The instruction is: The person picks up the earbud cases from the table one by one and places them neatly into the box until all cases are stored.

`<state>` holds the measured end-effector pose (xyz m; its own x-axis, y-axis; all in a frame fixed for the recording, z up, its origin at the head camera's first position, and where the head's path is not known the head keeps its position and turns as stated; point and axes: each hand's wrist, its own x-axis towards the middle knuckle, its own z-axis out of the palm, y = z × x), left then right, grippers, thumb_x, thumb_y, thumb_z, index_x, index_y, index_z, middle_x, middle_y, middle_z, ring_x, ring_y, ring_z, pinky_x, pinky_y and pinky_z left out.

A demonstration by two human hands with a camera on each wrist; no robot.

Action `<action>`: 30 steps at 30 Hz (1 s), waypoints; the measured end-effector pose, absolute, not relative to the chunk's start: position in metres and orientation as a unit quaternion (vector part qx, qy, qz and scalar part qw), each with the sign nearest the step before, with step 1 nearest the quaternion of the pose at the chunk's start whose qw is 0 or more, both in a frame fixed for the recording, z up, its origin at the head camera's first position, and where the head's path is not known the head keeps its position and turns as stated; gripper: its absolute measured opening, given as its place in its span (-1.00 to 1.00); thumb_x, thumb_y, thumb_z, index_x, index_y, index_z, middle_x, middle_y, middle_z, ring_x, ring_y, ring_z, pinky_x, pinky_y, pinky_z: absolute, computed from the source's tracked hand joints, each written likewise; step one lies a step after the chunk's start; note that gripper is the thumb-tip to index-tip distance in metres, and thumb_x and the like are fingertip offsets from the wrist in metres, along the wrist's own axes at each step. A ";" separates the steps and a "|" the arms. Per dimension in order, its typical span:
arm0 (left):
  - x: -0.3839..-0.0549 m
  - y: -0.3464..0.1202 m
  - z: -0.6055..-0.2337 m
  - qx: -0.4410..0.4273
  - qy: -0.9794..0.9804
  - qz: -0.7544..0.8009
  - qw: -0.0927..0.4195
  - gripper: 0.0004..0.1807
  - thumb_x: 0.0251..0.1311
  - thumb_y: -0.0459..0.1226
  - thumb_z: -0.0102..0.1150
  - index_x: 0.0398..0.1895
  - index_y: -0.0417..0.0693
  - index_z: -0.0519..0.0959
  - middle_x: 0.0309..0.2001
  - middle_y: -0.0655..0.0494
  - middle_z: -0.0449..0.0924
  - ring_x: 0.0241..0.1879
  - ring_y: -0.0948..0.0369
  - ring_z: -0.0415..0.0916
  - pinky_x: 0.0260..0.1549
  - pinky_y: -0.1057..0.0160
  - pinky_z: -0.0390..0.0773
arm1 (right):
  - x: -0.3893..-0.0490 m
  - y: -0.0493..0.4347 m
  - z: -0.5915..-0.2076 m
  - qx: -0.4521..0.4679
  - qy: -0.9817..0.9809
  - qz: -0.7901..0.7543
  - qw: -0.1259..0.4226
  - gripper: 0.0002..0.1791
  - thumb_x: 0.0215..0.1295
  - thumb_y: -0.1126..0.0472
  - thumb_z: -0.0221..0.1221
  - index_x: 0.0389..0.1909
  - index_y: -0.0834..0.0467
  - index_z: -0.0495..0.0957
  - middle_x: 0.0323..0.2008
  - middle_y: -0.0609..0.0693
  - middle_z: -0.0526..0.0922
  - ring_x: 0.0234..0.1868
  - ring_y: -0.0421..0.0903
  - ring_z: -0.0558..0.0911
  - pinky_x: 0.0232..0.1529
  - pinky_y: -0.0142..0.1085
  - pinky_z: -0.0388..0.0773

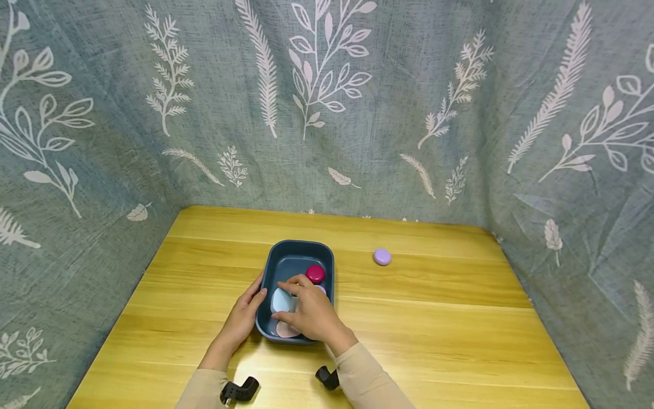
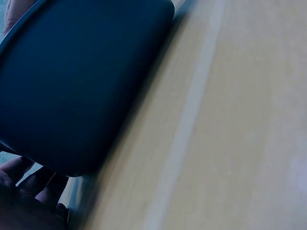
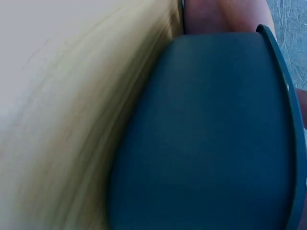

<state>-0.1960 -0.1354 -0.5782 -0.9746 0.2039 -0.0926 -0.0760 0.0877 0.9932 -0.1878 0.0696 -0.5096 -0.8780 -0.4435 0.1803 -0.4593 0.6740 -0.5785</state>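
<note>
A dark blue rectangular tray (image 1: 298, 249) with rounded corners stands on the table. At its left wall, my left hand (image 1: 240, 318) holds it, with the thumb at the rim and the fingers along the outside; the left wrist view shows fingers (image 2: 48, 184) by a corner of the tray. My right hand (image 1: 314, 309) reaches over the tray and pinches a light blue rounded piece (image 1: 281, 301) between thumb and fingers. A glossy crimson round piece (image 1: 315, 274) lies beyond that hand. Partly hidden under it are a lilac piece (image 1: 321, 288) and a pale pink piece (image 1: 287, 329).
On the wooden table (image 1: 434, 318), a lilac rounded piece (image 1: 382, 257) lies to the right of the tray. Grey-green curtains (image 1: 327, 159) with white leaf prints enclose the back and sides. Black wrist devices (image 1: 240, 391) sit at both sleeves.
</note>
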 end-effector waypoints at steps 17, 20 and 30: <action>-0.196 -0.135 -0.579 0.040 0.736 0.670 0.087 -0.41 0.66 0.04 -0.22 0.67 0.28 0.11 0.68 0.10 0.00 0.67 0.03 -0.14 0.62 -0.15 -0.13 | -0.187 0.060 -0.523 0.259 -0.920 0.295 0.017 -0.24 0.16 -0.12 0.51 0.34 0.11 0.59 0.20 -0.06 0.62 0.13 -0.15 0.64 0.10 -0.34 0.61; -0.197 -0.135 -0.579 0.040 0.736 0.670 0.087 -0.40 0.65 0.03 -0.20 0.67 0.27 0.11 0.67 0.08 0.01 0.67 0.03 -0.13 0.62 -0.14 -0.11 | -0.187 0.058 -0.524 0.260 -0.924 0.279 0.020 -0.24 0.14 -0.15 0.50 0.33 0.08 0.60 0.20 -0.08 0.63 0.16 -0.15 0.64 0.14 -0.30 0.59; -0.197 -0.135 -0.579 0.044 0.735 0.671 0.087 -0.40 0.66 0.00 -0.20 0.68 0.25 0.09 0.68 0.06 0.00 0.67 0.03 -0.12 0.61 -0.13 -0.08 | -0.189 0.055 -0.526 0.273 -0.927 0.257 0.023 -0.29 0.15 -0.17 0.50 0.30 0.04 0.63 0.19 -0.14 0.65 0.17 -0.15 0.65 0.15 -0.20 0.54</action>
